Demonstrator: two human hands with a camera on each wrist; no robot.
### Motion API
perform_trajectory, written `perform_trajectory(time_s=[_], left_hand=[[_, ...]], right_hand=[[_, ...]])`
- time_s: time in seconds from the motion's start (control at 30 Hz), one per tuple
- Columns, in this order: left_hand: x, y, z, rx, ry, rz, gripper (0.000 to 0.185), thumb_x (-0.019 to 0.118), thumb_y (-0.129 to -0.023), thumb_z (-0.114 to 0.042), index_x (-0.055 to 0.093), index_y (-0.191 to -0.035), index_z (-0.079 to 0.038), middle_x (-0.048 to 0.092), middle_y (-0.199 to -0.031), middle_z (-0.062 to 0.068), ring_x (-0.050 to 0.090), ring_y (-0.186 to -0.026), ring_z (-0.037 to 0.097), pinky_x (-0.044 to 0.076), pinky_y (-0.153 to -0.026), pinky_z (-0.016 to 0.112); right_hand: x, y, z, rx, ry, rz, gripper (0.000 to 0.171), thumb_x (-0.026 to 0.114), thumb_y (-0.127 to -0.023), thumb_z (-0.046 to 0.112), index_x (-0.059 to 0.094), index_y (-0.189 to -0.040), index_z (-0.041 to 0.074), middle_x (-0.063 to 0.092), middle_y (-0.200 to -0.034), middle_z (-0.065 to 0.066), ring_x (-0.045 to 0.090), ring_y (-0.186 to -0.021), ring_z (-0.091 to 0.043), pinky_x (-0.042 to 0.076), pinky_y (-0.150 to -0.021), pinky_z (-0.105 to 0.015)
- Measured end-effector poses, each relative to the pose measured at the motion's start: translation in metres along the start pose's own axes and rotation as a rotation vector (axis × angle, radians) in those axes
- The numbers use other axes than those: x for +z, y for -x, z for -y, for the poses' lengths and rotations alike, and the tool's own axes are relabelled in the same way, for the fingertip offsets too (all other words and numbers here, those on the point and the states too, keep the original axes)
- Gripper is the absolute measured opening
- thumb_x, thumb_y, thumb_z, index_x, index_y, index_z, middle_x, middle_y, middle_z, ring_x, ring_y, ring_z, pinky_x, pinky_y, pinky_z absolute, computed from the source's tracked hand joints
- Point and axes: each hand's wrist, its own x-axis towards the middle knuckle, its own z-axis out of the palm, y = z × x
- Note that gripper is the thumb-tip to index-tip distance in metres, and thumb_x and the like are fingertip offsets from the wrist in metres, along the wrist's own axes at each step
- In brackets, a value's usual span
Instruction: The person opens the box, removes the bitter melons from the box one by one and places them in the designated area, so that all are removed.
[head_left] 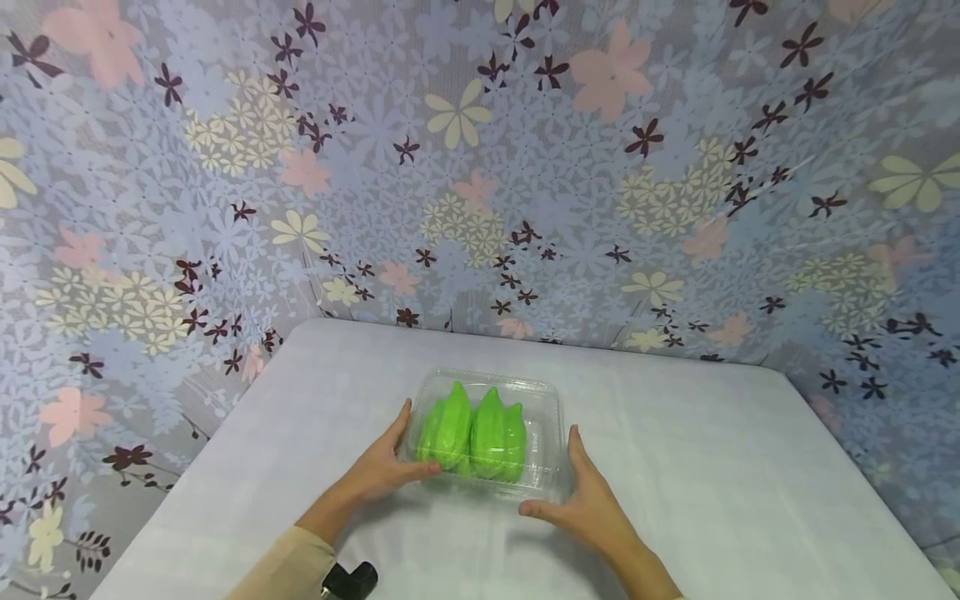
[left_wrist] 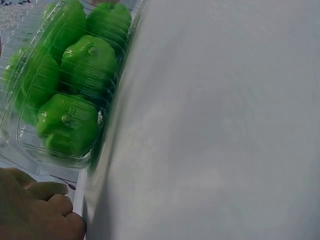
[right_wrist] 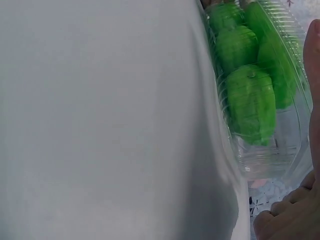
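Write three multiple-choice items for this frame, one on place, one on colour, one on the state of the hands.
1. Where does the clear plastic box sit?
A. on the white table, between both hands
B. on the floor
C. lifted clear of the table

2. What colour are the fruits inside it?
A. red
B. bright green
C. yellow

3. How are the hands placed?
A. both resting far from the box
B. one on each side of the box
C. both on top of the lid

Answers: 1 A, the head view shows it resting on the table; 2 B, all views show green; 3 B, left hand and right hand flank the box.
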Motion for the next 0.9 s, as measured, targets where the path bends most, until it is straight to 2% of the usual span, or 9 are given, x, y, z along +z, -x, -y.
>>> perform_trajectory(time_s=[0.27, 0.5, 0.7, 0.9], left_hand=[[0.01, -0.01, -0.004, -0.001, 0.021, -0.002, 0.121, 0.084, -0.079, -0.046, 0.005, -0.163, -0.009, 0.011, -0.165, 0.016, 0.016, -0.149, 0.041, 0.017, -0.118, 0.059], [0.01, -0.015, -0.007, -0.014, 0.029, -0.007, 0.121, 0.085, -0.079, -0.045, 0.005, -0.163, -0.011, 0.011, -0.166, 0.016, 0.015, -0.149, 0.042, 0.016, -0.117, 0.062], [0.01, -0.018, -0.007, 0.001, 0.048, 0.026, 0.122, 0.085, -0.08, -0.042, 0.0, -0.163, -0.015, 0.007, -0.166, 0.015, 0.012, -0.149, 0.043, 0.014, -0.116, 0.065], [0.008, -0.018, -0.001, 0.004, 0.055, 0.054, 0.125, 0.087, -0.079, -0.04, -0.003, -0.163, -0.022, 0.001, -0.167, 0.01, 0.006, -0.15, 0.04, 0.011, -0.116, 0.065]], right_hand=[[-0.004, -0.006, -0.003, 0.032, 0.007, -0.048, 0.135, 0.091, -0.071, 0.047, 0.0, -0.161, 0.004, 0.008, -0.165, -0.02, 0.014, -0.148, -0.042, 0.019, -0.117, -0.059], [-0.002, -0.011, -0.006, 0.028, -0.014, -0.077, 0.134, 0.092, -0.069, 0.046, 0.004, -0.162, 0.004, 0.013, -0.164, -0.022, 0.017, -0.147, -0.044, 0.021, -0.117, -0.06], [-0.002, -0.014, -0.007, 0.04, 0.006, -0.124, 0.132, 0.093, -0.067, 0.047, 0.012, -0.162, 0.004, 0.021, -0.162, -0.023, 0.024, -0.145, -0.046, 0.026, -0.115, -0.061], [0.0, -0.015, -0.008, 0.066, -0.021, -0.125, 0.13, 0.093, -0.067, 0.048, 0.014, -0.162, 0.006, 0.021, -0.163, -0.021, 0.024, -0.145, -0.044, 0.025, -0.115, -0.06]])
